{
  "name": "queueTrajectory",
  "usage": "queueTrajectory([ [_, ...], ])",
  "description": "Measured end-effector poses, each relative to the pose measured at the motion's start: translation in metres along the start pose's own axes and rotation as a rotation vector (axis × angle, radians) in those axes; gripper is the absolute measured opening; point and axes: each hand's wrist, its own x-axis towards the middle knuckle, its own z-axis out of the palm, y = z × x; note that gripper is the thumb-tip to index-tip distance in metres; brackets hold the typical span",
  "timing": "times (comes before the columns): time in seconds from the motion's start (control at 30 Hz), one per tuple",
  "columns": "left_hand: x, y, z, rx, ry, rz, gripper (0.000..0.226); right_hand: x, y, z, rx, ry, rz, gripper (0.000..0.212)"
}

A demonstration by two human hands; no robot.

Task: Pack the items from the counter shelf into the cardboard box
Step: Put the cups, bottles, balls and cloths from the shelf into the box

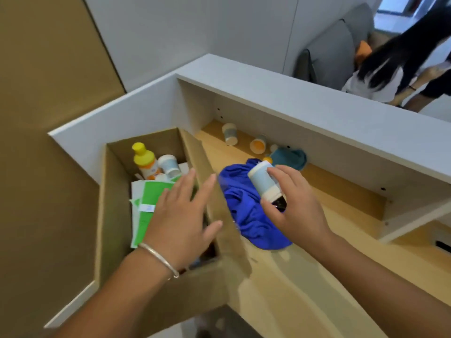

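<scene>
Partway through the packing, by the look of it. Already in the box [114,215], left of centre: a yellow-capped bottle [144,160] upright at the far end, a pale cup [169,164] tipped just beside it, a green packet [151,203] lying flat across the middle, something dark underneath, too hidden to name

Left hand [181,217] over the box's right wall, fingers spread wide, palm down, gripping nothing. Hard to say whether touching the packet or just above it

Right hand [294,206] at centre frame, fingers curled round a jar [266,185] with white top, pale blue band and dark end, tilted, held over the blue cloth [246,215], just right of the box wall. Next one in, most likely

Left to go, on the shelf [341,191]: the blue cloth bunched against the box wall; a cup [230,134] on its side toward upper centre; another cup [258,144] on its side near it, orange inside showing; a teal cloth [290,158] at the back, with a small orange thing peeping out beside it, unclear what

So three or four pieces packed, one in hand, at least four waiting. Room in the box looks fair, near end free above the packet
</scene>
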Motion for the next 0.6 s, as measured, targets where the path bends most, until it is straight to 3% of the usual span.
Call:
queueTrajectory([
  [0.3,-0.047,-0.130,0.002,-0.032,-0.051,-0.251,0.089,0.038,-0.119,0.085,0.057,-0.131,-0.141,0.060],
  [0.43,-0.058,-0.146,0.011,-0.097,-0.048,-0.272,0.086,0.033,-0.128,0.101,0.053,-0.191,-0.142,0.061],
  [0.6,-0.056,-0.135,0.017,-0.115,-0.068,-0.228,0.084,0.010,-0.091,0.092,0.211,-0.044,0.004,0.031],
])
